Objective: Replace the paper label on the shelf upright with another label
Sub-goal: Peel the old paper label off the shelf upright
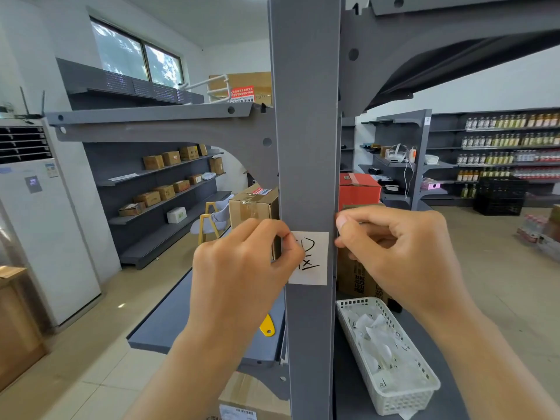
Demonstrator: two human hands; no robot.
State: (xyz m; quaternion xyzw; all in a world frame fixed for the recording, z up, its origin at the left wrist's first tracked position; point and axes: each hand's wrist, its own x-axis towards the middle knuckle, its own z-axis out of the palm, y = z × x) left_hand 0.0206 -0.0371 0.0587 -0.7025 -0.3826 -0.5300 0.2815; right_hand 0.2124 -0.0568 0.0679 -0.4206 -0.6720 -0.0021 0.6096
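The white paper label (pixel 312 259) sits on the front of the grey shelf upright (pixel 306 147). The left hand (pixel 242 262) pinches its left edge; the right hand (pixel 391 241), fingers curled and holding nothing I can see, touches the upright just beside the label's right edge. The left is nearer.

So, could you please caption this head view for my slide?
Both hands, left hand and right hand, work a handwritten paper label on the grey shelf upright.
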